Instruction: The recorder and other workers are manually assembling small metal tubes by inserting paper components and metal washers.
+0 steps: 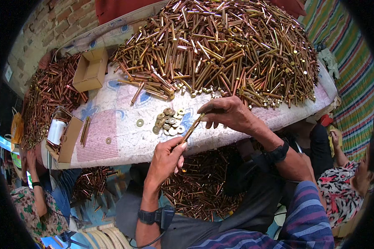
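Your left hand (pixel 166 159) is closed around the lower end of a slim, gold-brown metal fastener (pixel 190 132), and your right hand (pixel 227 115) pinches its upper end between thumb and fingers; the two hands are apart, joined only by this piece, which slants up to the right. You are holding it above the near edge of the work surface, a table padded with a pale cloth (pixel 129 143) patterned in blue and pink; whether a separate small part sits at its upper tip, you cannot tell from this view. Just beyond your hands, toward the middle of the surface, lies a loose pile of round, flat, brassy metal washers (pixel 170 120), with one single brassy washer (pixel 140 123) just to its left and another lone washer (pixel 108 140) closer to the near edge. A great heap of gold-brown metal fasteners (pixel 228 50) covers the far side and reaches the right end, with small silvery metal nuts (pixel 201 90) scattered along its front. Toward the left end you have an open brown cardboard box (pixel 90 71), a second brown cardboard box (pixel 70 139) by the near left corner with a white cylinder (pixel 56 131) in it, and two thin bronze metal rods (pixel 85 131) beside that box. More fasteners (pixel 199 186) are heaped below the near edge.
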`<action>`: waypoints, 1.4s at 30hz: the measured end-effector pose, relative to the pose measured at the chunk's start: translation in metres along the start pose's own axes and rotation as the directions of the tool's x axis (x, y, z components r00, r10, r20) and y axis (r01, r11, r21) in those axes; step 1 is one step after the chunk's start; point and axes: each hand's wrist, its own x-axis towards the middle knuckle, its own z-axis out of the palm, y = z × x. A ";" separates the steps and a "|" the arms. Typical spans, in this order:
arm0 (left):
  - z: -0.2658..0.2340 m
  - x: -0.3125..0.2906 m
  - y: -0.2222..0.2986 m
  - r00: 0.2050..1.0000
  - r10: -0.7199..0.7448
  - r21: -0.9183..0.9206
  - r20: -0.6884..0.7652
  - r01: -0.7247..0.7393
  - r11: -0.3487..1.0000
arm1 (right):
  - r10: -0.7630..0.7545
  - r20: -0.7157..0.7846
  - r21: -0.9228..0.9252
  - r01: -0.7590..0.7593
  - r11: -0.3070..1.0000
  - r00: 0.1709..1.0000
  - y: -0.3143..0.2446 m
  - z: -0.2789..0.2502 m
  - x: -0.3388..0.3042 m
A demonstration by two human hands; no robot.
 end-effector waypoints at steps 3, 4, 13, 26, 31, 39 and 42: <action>-0.002 -0.003 0.003 1.000 0.005 0.035 0.003 -0.005 0.999 | -0.088 -0.005 -0.005 0.088 0.996 0.996 0.012 0.003 0.001; -0.002 -0.003 0.004 1.000 0.008 0.055 -0.007 -0.007 0.998 | -0.143 -0.022 -0.020 0.142 0.990 0.990 0.016 0.004 0.001; -0.007 -0.005 -0.003 0.997 0.055 0.091 -0.060 -0.049 0.995 | -0.193 0.025 -0.052 0.194 0.980 0.981 0.019 0.006 0.002; -0.008 -0.005 -0.003 0.998 0.016 0.076 -0.068 -0.011 0.997 | -0.259 0.027 -0.079 0.260 0.962 0.966 0.021 0.010 0.005; -0.007 -0.004 -0.004 0.994 0.070 0.089 -0.088 -0.062 0.994 | -0.182 0.048 -0.092 0.186 0.978 0.982 0.020 0.010 0.002; -0.006 -0.006 -0.003 0.972 0.218 0.251 -0.093 -0.189 0.949 | -0.253 0.035 -0.373 0.248 0.894 0.967 0.026 0.017 0.002; -0.009 -0.003 -0.013 0.954 0.290 0.329 -0.073 -0.252 0.910 | -0.281 0.026 -0.410 0.266 0.872 0.959 0.030 0.025 0.001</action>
